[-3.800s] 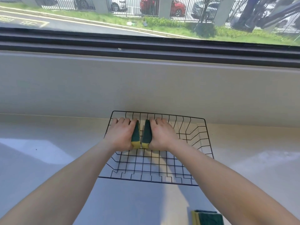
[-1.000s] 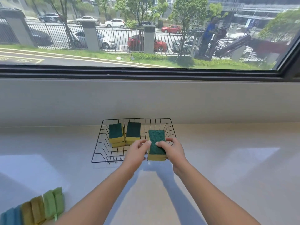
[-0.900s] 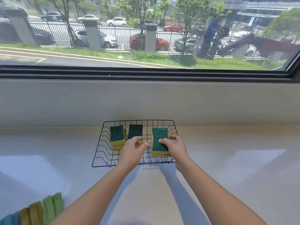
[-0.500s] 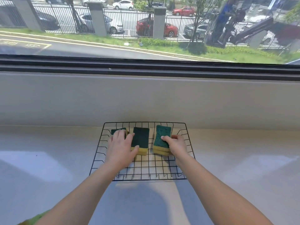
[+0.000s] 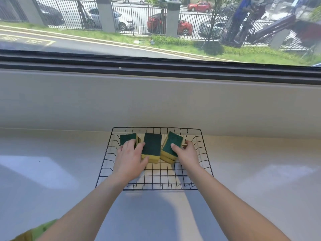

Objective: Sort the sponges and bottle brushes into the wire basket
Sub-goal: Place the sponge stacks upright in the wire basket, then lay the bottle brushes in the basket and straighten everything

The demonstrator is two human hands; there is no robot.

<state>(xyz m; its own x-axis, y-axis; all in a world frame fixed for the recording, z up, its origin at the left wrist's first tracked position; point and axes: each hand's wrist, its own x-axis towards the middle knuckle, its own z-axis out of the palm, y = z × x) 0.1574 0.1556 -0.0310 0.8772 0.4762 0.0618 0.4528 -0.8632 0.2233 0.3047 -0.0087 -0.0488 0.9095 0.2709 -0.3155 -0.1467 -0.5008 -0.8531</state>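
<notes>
Sponges sit in three green-topped stacks at the far end of the wire basket (image 5: 205, 159). Left hand (image 5: 129, 158) lies flat, fingers spread, over the left stack (image 5: 128, 137) and middle stack (image 5: 152, 146). Right hand (image 5: 186, 153) pinches the tilted right stack (image 5: 171, 145).

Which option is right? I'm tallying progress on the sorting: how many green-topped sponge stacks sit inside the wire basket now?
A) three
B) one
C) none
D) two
A: three sponge stacks stand side by side at the back of the wire basket, the left sponge, the middle sponge and the right sponge.
</notes>
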